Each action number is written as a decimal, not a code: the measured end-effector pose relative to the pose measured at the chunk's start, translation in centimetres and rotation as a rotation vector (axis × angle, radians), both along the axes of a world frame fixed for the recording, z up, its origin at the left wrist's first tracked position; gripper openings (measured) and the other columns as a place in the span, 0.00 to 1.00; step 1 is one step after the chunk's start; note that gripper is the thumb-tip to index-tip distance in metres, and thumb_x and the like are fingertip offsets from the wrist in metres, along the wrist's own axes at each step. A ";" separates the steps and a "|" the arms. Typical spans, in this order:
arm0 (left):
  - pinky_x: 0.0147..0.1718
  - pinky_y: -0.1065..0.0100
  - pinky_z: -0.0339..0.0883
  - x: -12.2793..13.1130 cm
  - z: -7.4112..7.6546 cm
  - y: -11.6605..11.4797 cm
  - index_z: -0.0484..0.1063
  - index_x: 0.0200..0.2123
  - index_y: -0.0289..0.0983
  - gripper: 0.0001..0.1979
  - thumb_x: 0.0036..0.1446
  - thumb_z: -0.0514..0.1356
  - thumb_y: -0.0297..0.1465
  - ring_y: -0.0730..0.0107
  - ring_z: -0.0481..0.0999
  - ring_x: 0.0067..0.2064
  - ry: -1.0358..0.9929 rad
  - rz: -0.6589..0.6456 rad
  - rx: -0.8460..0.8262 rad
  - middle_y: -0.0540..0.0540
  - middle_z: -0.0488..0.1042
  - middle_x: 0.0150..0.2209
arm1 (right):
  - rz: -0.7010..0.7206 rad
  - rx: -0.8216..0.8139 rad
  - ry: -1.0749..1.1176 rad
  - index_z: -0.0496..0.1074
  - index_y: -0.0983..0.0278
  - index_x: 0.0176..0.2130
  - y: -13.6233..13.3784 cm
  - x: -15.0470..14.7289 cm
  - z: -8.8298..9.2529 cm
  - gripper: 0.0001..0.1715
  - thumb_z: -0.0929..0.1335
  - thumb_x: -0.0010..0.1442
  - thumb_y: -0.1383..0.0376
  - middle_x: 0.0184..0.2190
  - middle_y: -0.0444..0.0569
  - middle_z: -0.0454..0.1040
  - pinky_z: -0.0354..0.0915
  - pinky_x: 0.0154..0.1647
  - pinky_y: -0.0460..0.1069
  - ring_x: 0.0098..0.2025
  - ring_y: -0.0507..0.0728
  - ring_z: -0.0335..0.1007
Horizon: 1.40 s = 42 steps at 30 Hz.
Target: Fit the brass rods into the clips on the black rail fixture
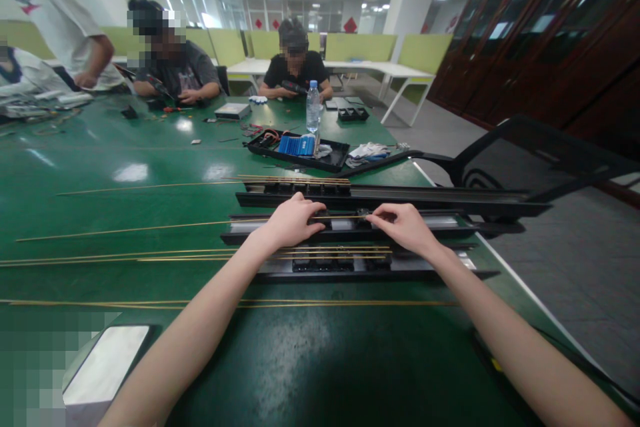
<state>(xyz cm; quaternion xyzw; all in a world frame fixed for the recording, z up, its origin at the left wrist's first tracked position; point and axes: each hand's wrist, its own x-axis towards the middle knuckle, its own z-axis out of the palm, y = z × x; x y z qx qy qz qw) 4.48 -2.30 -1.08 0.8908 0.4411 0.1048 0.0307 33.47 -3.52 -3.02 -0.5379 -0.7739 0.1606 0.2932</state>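
While thumb and forefinger of the right hand [400, 225] nearly meet at the right end of a thin, straight, brass-coloured rod [345, 217], whether they pinch it cannot be confirmed. The left hand [295, 219] has thumb and fingers parted around a small black block [321, 217]; firmness of hold cannot be determined. The rod lies between both grips, along a long black channel [440, 234] beneath them, and extends well left of the left hand. Just beyond the grips, a second black channel [450, 203] carries several rods over blocks; just nearer, a third black channel [425, 275] does likewise. Judged against these, the middle one appears less advanced: one rod laid, fastening unverified. Both forearms reach forward and converge, palms downward.
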 end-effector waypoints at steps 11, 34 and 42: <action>0.45 0.61 0.68 0.0 0.0 -0.1 0.70 0.58 0.40 0.24 0.61 0.59 0.42 0.55 0.69 0.50 -0.004 -0.004 -0.001 0.44 0.78 0.48 | -0.004 -0.005 -0.014 0.78 0.61 0.31 -0.1 -0.1 0.3 0.22 0.67 0.61 0.48 0.26 0.47 0.80 0.62 0.30 0.49 0.26 0.57 0.73; 0.46 0.62 0.68 0.0 -0.2 0.1 0.70 0.57 0.40 0.23 0.61 0.59 0.42 0.55 0.69 0.50 -0.003 -0.004 0.011 0.45 0.78 0.48 | 0.000 -0.024 -0.013 0.79 0.61 0.30 0.0 0.1 0.5 0.23 0.68 0.60 0.47 0.26 0.46 0.80 0.61 0.29 0.49 0.26 0.55 0.71; 0.45 0.62 0.68 0.0 -0.1 0.1 0.70 0.57 0.40 0.23 0.61 0.59 0.42 0.55 0.69 0.50 -0.002 0.000 0.003 0.44 0.78 0.47 | 0.010 -0.025 -0.026 0.79 0.61 0.30 0.2 0.7 0.5 0.23 0.68 0.60 0.47 0.24 0.46 0.79 0.59 0.29 0.49 0.26 0.56 0.71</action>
